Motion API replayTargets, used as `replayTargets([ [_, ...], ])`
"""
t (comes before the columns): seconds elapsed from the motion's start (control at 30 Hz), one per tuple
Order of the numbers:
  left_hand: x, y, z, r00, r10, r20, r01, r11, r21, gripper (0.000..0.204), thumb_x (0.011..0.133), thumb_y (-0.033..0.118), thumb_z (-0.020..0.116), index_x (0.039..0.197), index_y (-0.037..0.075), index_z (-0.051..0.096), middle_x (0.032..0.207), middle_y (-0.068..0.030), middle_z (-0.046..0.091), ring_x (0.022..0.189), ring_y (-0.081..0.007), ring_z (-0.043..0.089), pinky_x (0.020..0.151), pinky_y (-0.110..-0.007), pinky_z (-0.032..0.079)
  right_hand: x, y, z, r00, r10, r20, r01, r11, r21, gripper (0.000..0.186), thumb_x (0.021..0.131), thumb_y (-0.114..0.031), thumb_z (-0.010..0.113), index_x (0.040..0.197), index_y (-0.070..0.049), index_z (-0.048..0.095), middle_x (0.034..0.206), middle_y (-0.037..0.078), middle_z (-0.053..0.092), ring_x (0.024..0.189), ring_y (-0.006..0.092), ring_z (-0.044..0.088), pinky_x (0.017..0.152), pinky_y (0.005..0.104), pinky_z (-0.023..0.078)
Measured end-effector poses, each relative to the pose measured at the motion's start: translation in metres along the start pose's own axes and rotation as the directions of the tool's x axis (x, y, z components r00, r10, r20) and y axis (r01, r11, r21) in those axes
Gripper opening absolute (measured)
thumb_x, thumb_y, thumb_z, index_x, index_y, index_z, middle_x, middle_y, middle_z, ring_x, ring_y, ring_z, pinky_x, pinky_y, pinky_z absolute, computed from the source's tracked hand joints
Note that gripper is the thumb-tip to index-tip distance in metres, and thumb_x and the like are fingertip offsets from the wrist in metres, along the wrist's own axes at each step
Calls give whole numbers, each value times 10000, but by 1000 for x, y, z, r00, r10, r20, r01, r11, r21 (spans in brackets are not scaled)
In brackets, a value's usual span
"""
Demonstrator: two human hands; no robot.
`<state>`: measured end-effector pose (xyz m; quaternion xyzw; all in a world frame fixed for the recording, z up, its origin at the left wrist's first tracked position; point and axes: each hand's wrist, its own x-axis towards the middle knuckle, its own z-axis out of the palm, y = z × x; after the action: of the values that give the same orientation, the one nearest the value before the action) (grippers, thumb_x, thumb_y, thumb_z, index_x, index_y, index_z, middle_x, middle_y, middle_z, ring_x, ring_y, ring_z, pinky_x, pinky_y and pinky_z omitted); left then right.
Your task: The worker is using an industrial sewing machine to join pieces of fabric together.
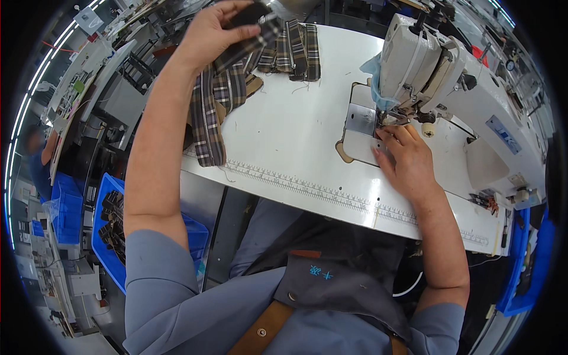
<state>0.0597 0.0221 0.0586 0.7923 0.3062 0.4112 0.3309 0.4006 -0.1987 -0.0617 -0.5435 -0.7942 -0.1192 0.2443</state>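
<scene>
The grip of the left hand is closed on a plaid cloth piece, with the thumb lying flat on its near face; this hand is raised at the far left, above the end of the counter. The right hand is at the right, low over the counter, with bent fingers and the fingertips close to the needle area of the white sewing machine. Between its thumb and first finger there is a narrow space, but I cannot tell whether the grip there has some small thing in it. Under and beside these fingers is a shiny metal plate, set in the surface of the counter. A light blue cloth hangs on the left side of the machine head. Nearer than the left hand, long plaid strips with a pale zip lie at the left edge of the counter, overlapping one another, and one of them reaches almost to the near edge. Farther away, a second group of plaid strips lies together. Some loose threads are scattered on the white surface. Along the near edge runs a printed ruler. At the left, lower than the counter, a blue bin contains dark cloth pieces.
</scene>
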Motion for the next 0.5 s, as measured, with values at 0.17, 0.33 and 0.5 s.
replayTargets([
  [0.17,-32,111,5,866,371,-336,-396,918,-5,194,1005,156,718,1168,53,687,974,-46,763,840,-143,747,758,-278,630,-2,0,2,1000,19,-3,-19,1000,5,307,878,-205,752,1118,-13,755,1112,109,696,1033,291,665,858,397,563],
  [0.33,-45,126,22,751,506,-423,-552,834,19,167,991,126,731,1145,68,700,982,-56,762,822,-151,747,733,-267,628,-5,4,2,1000,1,-4,-1,1000,11,302,882,-221,758,1110,-21,754,1102,106,695,1029,296,677,855,402,569],
  [0.5,-60,46,112,998,-66,-15,44,798,-601,320,941,132,788,1212,33,649,1043,-51,745,924,-140,724,845,-283,591,-1,0,0,999,-14,-52,20,993,117,361,834,-187,801,1151,-47,696,1150,100,676,1026,295,678,824,406,570],
])
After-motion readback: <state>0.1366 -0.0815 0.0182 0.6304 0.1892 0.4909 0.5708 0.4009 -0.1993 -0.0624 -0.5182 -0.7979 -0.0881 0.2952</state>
